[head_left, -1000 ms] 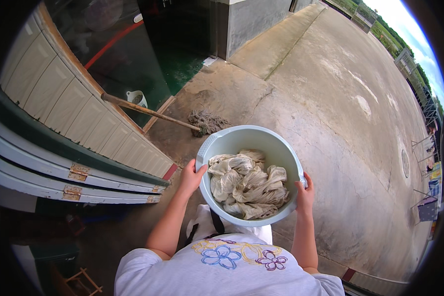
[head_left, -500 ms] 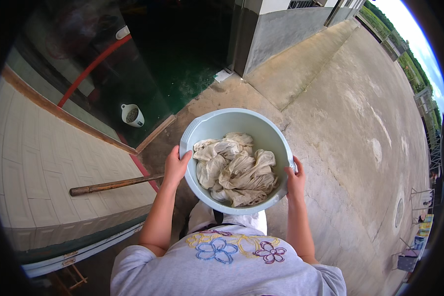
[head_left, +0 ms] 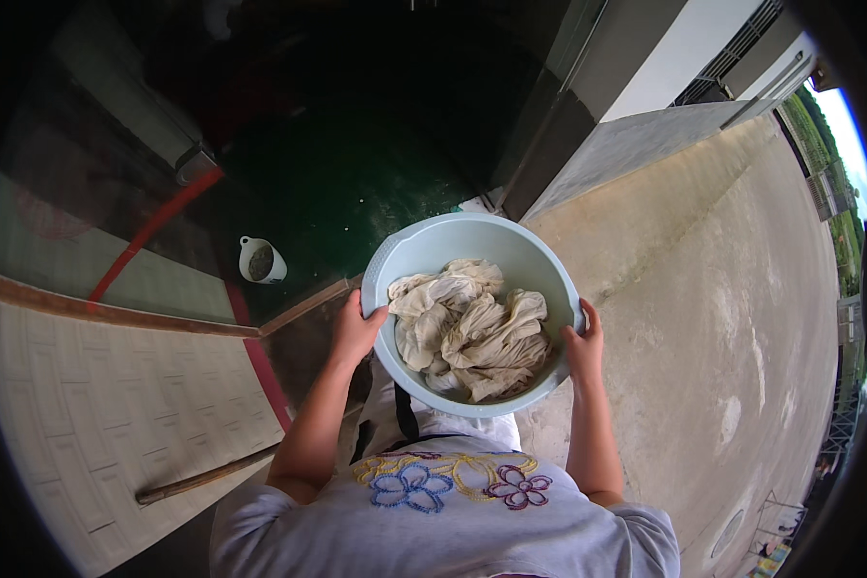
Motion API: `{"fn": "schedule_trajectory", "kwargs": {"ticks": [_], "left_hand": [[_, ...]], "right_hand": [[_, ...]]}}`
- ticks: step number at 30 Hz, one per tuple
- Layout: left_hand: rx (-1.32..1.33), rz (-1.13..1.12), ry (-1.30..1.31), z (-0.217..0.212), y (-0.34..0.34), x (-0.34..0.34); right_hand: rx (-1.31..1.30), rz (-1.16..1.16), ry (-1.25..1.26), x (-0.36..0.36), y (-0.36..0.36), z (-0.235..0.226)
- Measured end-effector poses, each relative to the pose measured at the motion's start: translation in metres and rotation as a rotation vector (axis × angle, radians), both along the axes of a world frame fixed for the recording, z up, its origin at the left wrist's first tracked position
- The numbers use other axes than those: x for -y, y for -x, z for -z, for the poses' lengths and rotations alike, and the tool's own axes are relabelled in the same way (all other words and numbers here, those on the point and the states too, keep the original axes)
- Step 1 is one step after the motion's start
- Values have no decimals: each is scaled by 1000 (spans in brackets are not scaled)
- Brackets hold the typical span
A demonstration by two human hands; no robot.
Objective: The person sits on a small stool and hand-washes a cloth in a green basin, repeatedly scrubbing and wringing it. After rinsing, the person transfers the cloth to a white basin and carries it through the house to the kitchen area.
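Held out before my body is a pale blue plastic basin [head_left: 409, 380], gripped at both sides. My left hand [head_left: 357, 332] closes on its left rim, thumb over the edge and the other fingers mostly hidden beneath. On the opposite rim my right hand [head_left: 584, 345] is closed the same way. Crumpled cream-white cloths [head_left: 496, 337] lie heaped in the bottom of the basin; they look damp or stained, and I cannot tell how many there are.
A dark doorway with a green floor [head_left: 356, 197] opens ahead, past a wooden sill [head_left: 308, 306]. Inside stands a small white pail [head_left: 261, 260]. A wooden pole [head_left: 202, 479] leans by the tiled wall at left. Concrete ground [head_left: 684, 318] stretches to the right, beside a grey-white building wall [head_left: 636, 144].
My view has turned and moved toward the doorway, so the doorway and pail sit nearer the basin. The wooden pole has dropped back toward the lower left. Both hands keep their hold.
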State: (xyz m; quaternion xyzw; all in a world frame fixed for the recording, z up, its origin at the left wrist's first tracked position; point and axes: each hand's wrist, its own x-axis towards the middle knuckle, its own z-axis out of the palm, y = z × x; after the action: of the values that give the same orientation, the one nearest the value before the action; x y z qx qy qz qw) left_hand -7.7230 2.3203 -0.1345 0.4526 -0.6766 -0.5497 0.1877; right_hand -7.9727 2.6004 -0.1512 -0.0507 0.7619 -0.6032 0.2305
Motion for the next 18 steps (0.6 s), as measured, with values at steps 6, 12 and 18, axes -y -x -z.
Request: {"fn": "schedule_trajectory", "kwargs": {"ticks": [6, 12, 18], "left_hand": [[-56, -146, 58, 25, 83, 180], [43, -161, 66, 34, 171, 361], [51, -184, 71, 55, 238, 529]], "right_hand": [[-17, -182, 61, 208, 117, 20], [-32, -176, 32, 395, 207, 44], [-35, -200, 77, 568, 292, 70]]}}
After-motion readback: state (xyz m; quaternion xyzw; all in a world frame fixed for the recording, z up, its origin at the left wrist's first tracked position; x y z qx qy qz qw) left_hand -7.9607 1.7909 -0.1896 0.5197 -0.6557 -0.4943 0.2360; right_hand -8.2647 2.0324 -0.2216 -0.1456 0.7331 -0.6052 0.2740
